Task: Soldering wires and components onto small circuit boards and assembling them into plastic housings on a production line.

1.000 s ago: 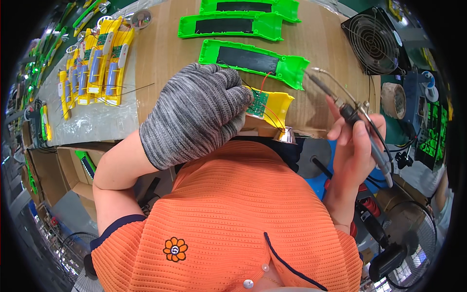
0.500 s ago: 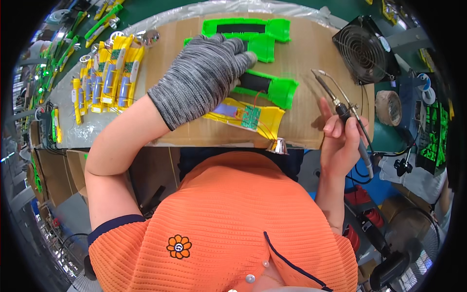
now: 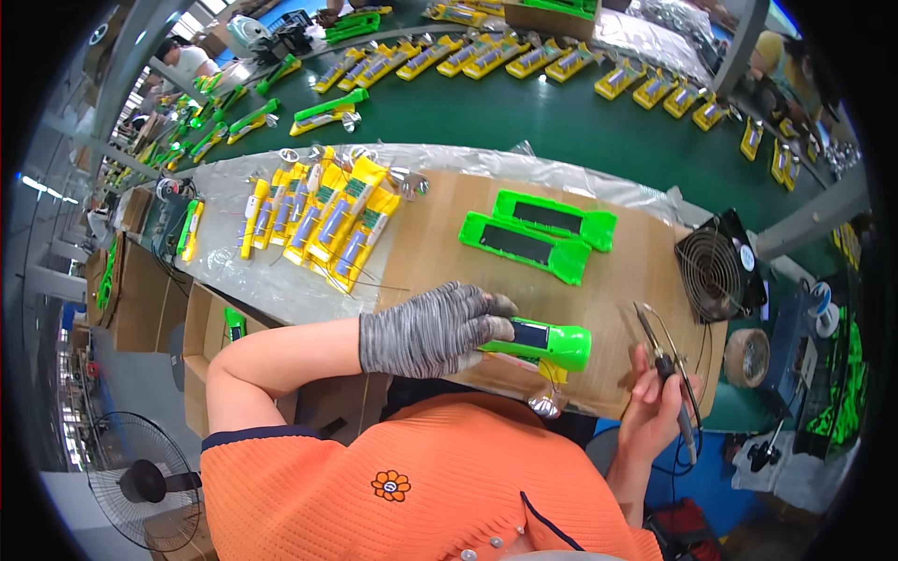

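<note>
My left hand (image 3: 435, 327), in a grey knitted glove, grips a green flashlight casing half (image 3: 568, 348) by its left end. That half has its outer side with a dark panel facing up. Beneath it and partly covered lies a yellow casing half (image 3: 552, 372), with a silver reflector cup (image 3: 543, 408) hanging by wires at the board's near edge. My bare right hand (image 3: 652, 411) is closed around a soldering iron (image 3: 666, 366) with a thin metal tube alongside, its tip pointing away from me. Two more green casing halves (image 3: 561, 260) (image 3: 599, 229) lie farther off.
Several yellow casing halves (image 3: 327, 224) with batteries are stacked on clear plastic at left. A black fan (image 3: 711, 271) and a tape roll (image 3: 746, 358) stand at right. Beyond the cardboard (image 3: 440, 224) runs a green conveyor (image 3: 524, 117) carrying yellow units.
My left hand has brought one green half toward me, over the yellow half, its panel side now up. My right hand still holds the iron. The view has tilted upward, showing the conveyor.
</note>
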### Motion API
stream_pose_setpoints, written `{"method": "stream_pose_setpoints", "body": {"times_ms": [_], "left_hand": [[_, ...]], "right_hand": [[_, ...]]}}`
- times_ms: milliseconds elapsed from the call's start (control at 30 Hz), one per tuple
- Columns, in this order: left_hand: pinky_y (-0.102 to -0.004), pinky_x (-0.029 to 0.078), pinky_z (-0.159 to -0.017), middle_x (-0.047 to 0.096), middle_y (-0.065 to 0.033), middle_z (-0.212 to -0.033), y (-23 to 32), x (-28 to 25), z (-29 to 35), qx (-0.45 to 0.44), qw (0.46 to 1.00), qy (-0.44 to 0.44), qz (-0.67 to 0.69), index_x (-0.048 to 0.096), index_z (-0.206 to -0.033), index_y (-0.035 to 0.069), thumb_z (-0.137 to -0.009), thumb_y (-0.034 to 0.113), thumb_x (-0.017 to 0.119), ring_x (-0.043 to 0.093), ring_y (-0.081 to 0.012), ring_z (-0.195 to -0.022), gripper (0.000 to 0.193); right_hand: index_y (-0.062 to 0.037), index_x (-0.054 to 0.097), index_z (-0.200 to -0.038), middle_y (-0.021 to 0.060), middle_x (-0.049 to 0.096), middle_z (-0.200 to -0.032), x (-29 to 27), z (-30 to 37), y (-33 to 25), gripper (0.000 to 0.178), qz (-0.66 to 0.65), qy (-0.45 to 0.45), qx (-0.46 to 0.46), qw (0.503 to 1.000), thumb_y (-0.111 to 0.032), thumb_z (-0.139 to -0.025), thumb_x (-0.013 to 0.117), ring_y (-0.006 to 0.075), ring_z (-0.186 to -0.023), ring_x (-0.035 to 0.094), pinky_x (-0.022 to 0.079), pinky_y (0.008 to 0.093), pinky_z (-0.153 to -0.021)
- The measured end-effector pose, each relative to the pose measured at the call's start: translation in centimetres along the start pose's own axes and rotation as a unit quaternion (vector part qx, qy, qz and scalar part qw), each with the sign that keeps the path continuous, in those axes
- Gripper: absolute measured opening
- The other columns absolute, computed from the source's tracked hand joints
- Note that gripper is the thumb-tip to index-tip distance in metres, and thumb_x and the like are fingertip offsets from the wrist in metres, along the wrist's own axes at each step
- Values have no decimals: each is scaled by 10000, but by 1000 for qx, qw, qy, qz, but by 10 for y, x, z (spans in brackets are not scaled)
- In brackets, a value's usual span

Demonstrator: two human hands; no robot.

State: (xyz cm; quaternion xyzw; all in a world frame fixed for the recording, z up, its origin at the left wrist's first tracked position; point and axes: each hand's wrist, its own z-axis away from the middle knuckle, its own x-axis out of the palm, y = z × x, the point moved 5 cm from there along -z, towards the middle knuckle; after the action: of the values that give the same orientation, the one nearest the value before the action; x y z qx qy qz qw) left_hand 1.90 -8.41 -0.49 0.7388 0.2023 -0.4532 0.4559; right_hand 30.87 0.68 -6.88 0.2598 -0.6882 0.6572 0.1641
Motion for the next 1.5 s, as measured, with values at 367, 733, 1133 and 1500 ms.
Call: {"method": "stream_pose_setpoints", "body": {"times_ms": [367,733,1133,1500], "left_hand": [[-438,506,-840,590,-160,-1086,-248,-126,-80,-136,950,115,-256,525,-1139,82,-809,108,711,599,-377,-978,380],[-438,502,-926,672,-174,-1166,-433,-243,-14,-534,766,134,-330,691,-1112,98,-894,370,609,640,-340,-1086,358],[-435,524,-924,688,-148,-1156,-438,-253,-3,-574,732,149,-335,716,-1122,93,-787,282,655,658,-306,-1093,389],[-396,526,-812,591,-112,-985,-123,-189,-34,-87,915,141,-368,624,-1034,52,-741,171,752,613,-307,-924,341]], "right_hand": [[-65,445,-936,21,439,-628,1,4,-2,111,36,58,-7,998,-133,-973,524,139,-598,512,494,493,-959],[-70,408,-945,16,375,-614,4,1,-2,158,120,99,8,988,-176,-963,523,112,-556,446,484,389,-857],[-107,518,-933,34,445,-654,-7,3,2,76,83,94,22,992,-171,-966,545,181,-677,508,497,451,-882],[-105,443,-936,-18,333,-604,-6,2,3,120,-24,16,21,999,-158,-1040,418,98,-598,430,480,372,-922]]}}
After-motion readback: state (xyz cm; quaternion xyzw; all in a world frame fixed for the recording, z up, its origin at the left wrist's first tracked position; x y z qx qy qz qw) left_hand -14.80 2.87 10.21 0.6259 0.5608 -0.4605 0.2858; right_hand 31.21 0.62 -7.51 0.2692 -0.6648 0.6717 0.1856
